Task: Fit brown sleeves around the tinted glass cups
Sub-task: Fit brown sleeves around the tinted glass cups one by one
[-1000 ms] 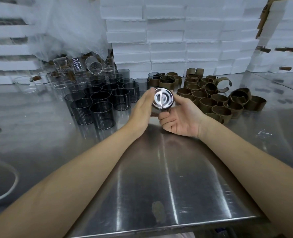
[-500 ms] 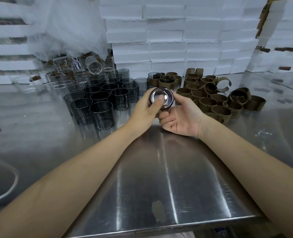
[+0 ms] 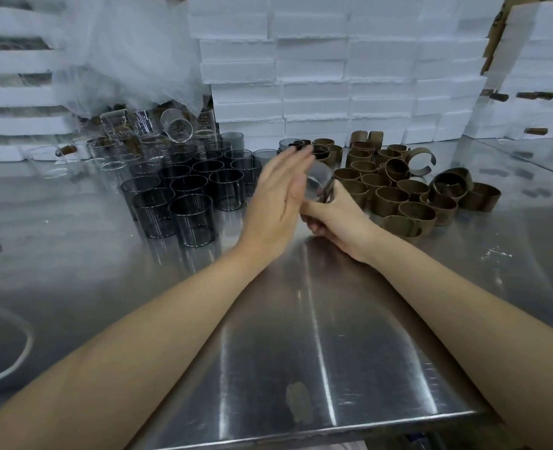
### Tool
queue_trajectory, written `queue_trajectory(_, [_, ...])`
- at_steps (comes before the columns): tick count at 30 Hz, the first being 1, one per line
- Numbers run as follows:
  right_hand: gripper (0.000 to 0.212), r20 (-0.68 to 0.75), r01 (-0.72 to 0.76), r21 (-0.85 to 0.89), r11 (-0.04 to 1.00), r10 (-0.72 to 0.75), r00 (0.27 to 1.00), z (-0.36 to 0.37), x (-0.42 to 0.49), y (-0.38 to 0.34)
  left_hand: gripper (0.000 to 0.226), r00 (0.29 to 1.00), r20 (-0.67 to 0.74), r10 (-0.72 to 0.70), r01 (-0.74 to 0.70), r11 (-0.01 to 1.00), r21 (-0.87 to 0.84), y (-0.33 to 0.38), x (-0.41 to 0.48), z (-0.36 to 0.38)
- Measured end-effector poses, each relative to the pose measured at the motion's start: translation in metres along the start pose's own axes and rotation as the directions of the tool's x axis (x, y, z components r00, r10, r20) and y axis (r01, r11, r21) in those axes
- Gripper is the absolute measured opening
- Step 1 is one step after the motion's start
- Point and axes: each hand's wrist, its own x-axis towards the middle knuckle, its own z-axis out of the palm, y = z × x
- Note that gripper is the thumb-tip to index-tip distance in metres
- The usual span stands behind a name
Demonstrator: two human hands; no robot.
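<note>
No writing is legible. Above a steel desk (image 3: pixel 301 336), the right hand (image 3: pixel 340 216) curls its fingers (image 3: pixel 314 227) around a blurred cup (image 3: pixel 319 181); the left hand (image 3: pixel 278 199), flat with fingers straight, presses against it. Dark cups (image 3: pixel 190 219) stand left, brown sleeves (image 3: pixel 408 203) right.

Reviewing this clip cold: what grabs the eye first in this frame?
The two hands meeting mid-table: the right hand grips a glass cup while the left hand lies flat and open against it. Flanking them, tinted glass cups cluster on the left and brown sleeves pile on the right, before stacked white foam boxes.
</note>
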Motion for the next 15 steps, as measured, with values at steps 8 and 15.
queue_trajectory(8, [0.033, -0.103, 0.146, -0.533, 0.833, -0.235, 0.967, -0.003, 0.002, 0.011, 0.052, 0.971, 0.237, -0.041, -0.068, 0.898, 0.435, 0.011, -0.006, 0.009])
queue_trajectory(15, [0.042, 0.082, 0.281, -0.548, 0.788, -0.284, 0.955, -0.003, -0.005, 0.011, 0.088, 0.936, 0.195, -0.292, 0.178, 0.874, 0.452, 0.009, 0.0, 0.0])
